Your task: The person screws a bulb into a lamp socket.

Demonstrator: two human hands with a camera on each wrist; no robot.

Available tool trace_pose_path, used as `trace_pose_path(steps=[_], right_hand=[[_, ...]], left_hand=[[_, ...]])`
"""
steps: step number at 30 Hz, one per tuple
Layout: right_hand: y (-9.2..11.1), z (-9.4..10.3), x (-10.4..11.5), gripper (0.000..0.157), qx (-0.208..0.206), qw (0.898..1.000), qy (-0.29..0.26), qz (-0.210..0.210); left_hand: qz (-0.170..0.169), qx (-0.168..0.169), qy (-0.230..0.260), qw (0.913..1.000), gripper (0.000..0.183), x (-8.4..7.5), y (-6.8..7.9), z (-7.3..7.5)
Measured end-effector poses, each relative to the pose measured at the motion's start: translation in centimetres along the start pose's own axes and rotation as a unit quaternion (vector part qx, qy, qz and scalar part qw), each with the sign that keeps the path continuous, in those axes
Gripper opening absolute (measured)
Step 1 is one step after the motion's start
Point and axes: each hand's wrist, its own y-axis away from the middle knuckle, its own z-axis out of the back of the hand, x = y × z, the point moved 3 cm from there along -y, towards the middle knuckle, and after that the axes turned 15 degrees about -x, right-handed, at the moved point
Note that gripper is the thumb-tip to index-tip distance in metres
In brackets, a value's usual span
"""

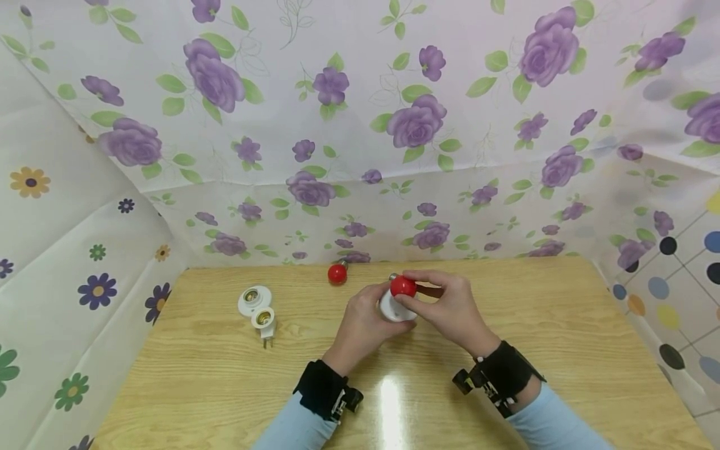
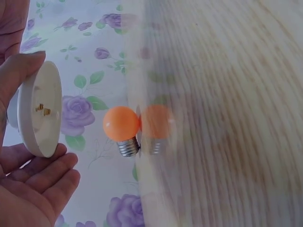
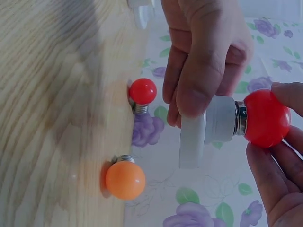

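Below centre in the head view, the left hand [image 1: 362, 317] pinches a white socket [image 3: 192, 142] between its fingers; the right's [image 1: 450, 307] pinch a red bulb [image 3: 266, 118] at its mouth. Probably screwing in; next calls for steady twisting.

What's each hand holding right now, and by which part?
The left hand holds a white lamp socket by its round base's rim; the right hand holds a red bulb by its globe.

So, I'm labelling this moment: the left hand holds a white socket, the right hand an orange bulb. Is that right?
The bulb in the right hand is red, not orange, as the right wrist view shows. The rest stands.
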Motion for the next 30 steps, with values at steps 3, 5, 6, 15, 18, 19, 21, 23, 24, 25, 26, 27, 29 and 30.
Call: trace_pose_path(steps=[3,5,6,15,18,19,21,23,24,25,26,27,29,30], right_hand=[[-0.1,0.2,-0.1,0.037,0.001,1.0,-0.001,-0.004],[-0.2,0.3,-0.1,0.037,0.004,1.0,-0.003,-0.01],[-0.2,0.3,-0.1,0.037,0.007,1.0,-0.003,-0.014],[-0.4,0.3,2.1,0.04,0.033,0.998,0.0,-0.048],[-0.5,0.3,2.6,0.039,0.036,0.998,0.002,-0.054],[-0.5,0.3,2.6,0.039,0.037,0.998,0.001,-0.056],[-0.5,0.3,2.4,0.038,0.038,0.998,-0.002,-0.057],[-0.5,0.3,1.9,0.038,0.04,0.998,-0.002,-0.056],[-0.5,0.4,1.6,0.038,0.042,0.998,-0.002,-0.055],[-0.4,0.4,1.2,0.038,0.044,0.998,-0.003,-0.053],[-0.4,0.4,0.9,0.038,0.046,0.998,-0.003,-0.05],[-0.4,0.5,0.6,0.039,0.049,0.998,-0.003,-0.048],[-0.4,0.5,0.1,0.04,0.057,0.997,-0.005,-0.042],[-0.4,0.6,0.0,0.04,0.062,0.997,-0.006,-0.039]], left_hand=[[0.009,0.011,0.01,0.9998,0.074,0.0,0.0,0.0],[0.016,0.014,0.02,0.9996,0.075,0.1,0.0,0.1],[0.019,0.014,0.027,0.9994,0.076,0.2,0.0,0.1],[0.028,-0.005,0.057,0.998,0.074,0.6,-0.1,0.1],[0.025,-0.005,0.063,0.9977,0.071,0.6,-0.2,0.1],[0.024,-0.004,0.066,0.9975,0.071,0.6,-0.2,0.1],[0.024,0.001,0.071,0.9972,0.071,0.6,-0.2,0.0],[0.026,0.007,0.076,0.9967,0.071,0.6,-0.3,0.0],[0.027,0.01,0.078,0.9965,0.072,0.6,-0.3,0.0],[0.029,0.013,0.079,0.9964,0.072,0.6,-0.4,0.0],[0.03,0.014,0.08,0.9963,0.073,0.6,-0.4,0.0],[0.031,0.017,0.08,0.9962,0.073,0.6,-0.4,0.0],[0.034,0.022,0.08,0.996,0.073,0.7,-0.4,-0.1],[0.036,0.024,0.082,0.9957,0.074,0.8,-0.4,-0.1]])
